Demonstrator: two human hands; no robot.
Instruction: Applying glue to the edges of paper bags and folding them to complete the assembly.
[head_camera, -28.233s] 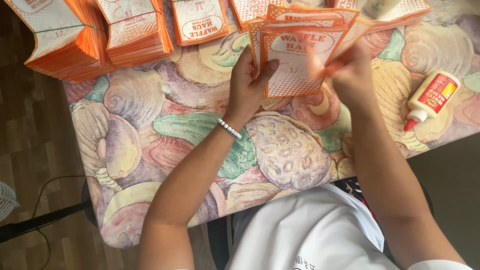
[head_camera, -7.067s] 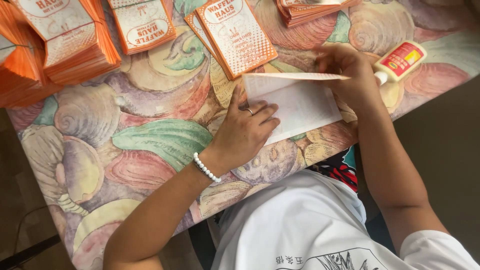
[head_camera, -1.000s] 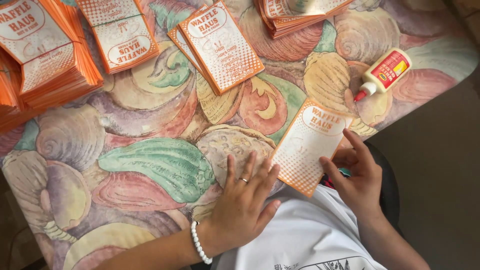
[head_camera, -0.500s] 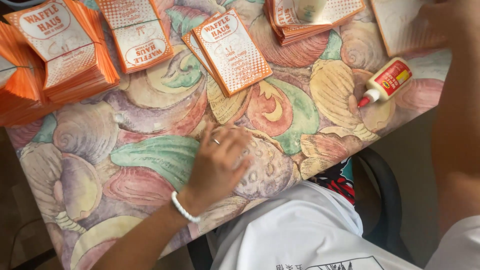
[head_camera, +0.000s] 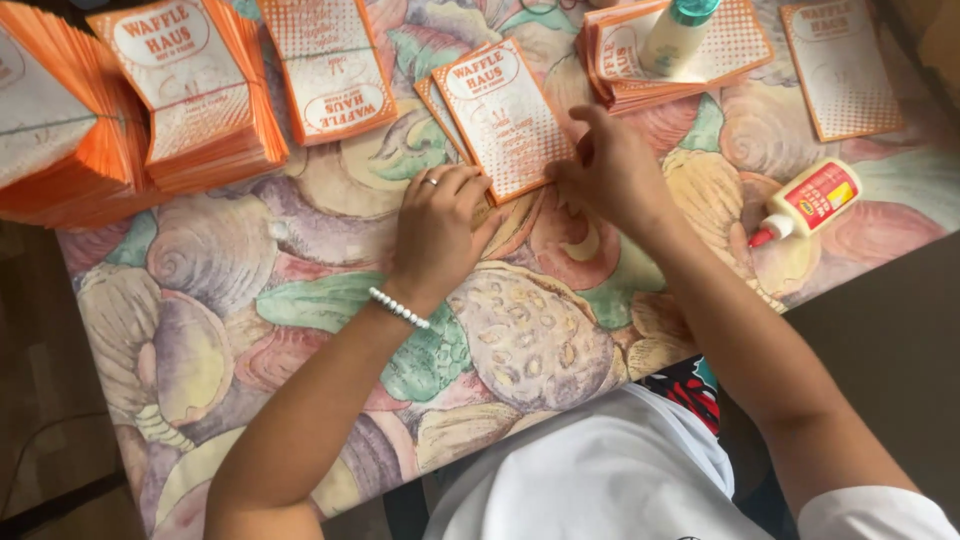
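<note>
A small stack of flat orange-and-white paper bags (head_camera: 505, 115) lies at the middle of the table. My left hand (head_camera: 440, 220), with a ring and a white bead bracelet, has its curled fingers on the stack's lower left corner. My right hand (head_camera: 610, 170) pinches the stack's lower right edge, index finger along the side. Both hands touch the top bag, which lies flat.
Tall stacks of the same bags (head_camera: 190, 90) stand at the far left, with another stack (head_camera: 335, 70) beside them. A white bottle with a teal cap (head_camera: 680, 35) stands on a stack (head_camera: 740, 55) at the back. A single bag (head_camera: 840, 65) and a glue bottle (head_camera: 810, 200) lie at the right, on a shell-patterned tablecloth (head_camera: 300, 300).
My right hand no longer holds the bag it had near the front edge; it swung to the far right and came back. Both hands have moved up to the middle stack.
</note>
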